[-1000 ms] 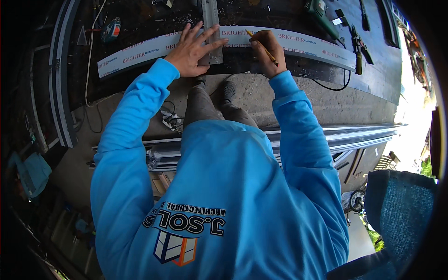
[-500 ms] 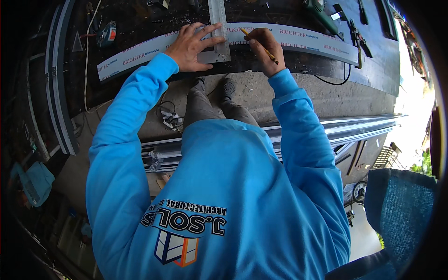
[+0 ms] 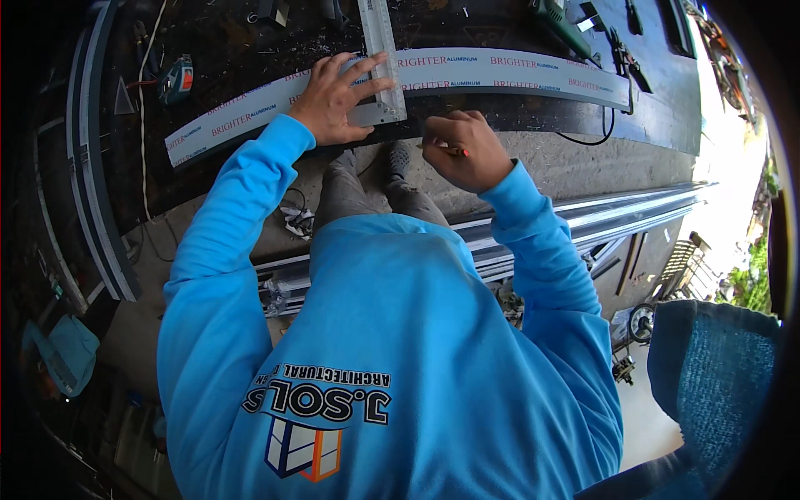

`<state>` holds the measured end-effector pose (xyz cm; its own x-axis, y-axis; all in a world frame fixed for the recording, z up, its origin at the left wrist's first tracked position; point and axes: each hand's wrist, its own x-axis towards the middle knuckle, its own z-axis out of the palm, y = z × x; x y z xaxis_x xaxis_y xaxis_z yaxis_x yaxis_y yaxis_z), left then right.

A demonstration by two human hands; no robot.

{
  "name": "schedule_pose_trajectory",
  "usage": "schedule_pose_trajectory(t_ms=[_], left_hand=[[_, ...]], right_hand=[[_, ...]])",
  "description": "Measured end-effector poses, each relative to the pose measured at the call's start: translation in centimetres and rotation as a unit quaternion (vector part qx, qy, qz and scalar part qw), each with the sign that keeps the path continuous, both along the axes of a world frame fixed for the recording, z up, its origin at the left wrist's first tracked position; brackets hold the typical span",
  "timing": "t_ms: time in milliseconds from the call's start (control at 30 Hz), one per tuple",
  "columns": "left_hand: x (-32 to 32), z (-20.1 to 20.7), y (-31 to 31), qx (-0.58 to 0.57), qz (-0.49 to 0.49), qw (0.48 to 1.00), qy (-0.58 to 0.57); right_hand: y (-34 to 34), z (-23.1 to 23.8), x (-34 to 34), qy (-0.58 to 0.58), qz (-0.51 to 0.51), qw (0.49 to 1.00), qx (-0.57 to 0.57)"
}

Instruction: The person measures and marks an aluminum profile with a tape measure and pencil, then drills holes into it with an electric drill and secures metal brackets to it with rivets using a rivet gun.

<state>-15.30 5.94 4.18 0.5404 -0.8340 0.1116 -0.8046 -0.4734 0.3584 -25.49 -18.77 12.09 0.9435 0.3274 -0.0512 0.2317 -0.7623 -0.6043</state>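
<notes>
A long aluminium bar (image 3: 267, 104) with printed white protective film lies across the dark workbench. A metal square (image 3: 380, 54) crosses it, its base along the bar's near edge. My left hand (image 3: 337, 100) holds the square against the bar, fingers spread over the blade and thumb at the near side by the base. My right hand (image 3: 468, 152) is off the bar, above the floor just in front of the bench. Its fingers are closed round a pencil (image 3: 462, 152); only a short, reddish bit of it shows.
At the left of the bench lie a tape measure (image 3: 176, 79) and a pale cord (image 3: 143, 150), with long metal profiles (image 3: 96, 179) beyond. A green power tool (image 3: 565, 33) sits at the far right. More profiles (image 3: 583, 218) lie on the floor behind my legs.
My right hand has drawn back from the bar toward me with the pencil, now turned so little of it shows. My left hand stays on the square. The whole view has shifted slightly.
</notes>
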Motion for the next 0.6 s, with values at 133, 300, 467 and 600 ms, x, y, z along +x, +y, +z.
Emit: schedule_pose_trajectory(t_ms=[133,300,467,600], left_hand=[[-0.1,-0.4,0.3,0.011,0.002,1.0,-0.003],[0.2,1.5,-1.6,0.061,-0.014,0.997,-0.037],[0.2,1.5,-4.3,0.074,-0.02,0.996,-0.035],[0.2,1.1,-5.1,0.051,-0.019,0.998,-0.028]], right_hand=[[-2.3,0.5,0.4,-0.005,-0.136,0.973,0.188],[-4.8,-4.4,4.2,-0.043,-0.196,0.951,0.237],[-4.6,-4.8,3.3,-0.048,-0.172,0.964,0.196],[-4.5,-5.0,3.2,-0.042,-0.181,0.956,0.226]])
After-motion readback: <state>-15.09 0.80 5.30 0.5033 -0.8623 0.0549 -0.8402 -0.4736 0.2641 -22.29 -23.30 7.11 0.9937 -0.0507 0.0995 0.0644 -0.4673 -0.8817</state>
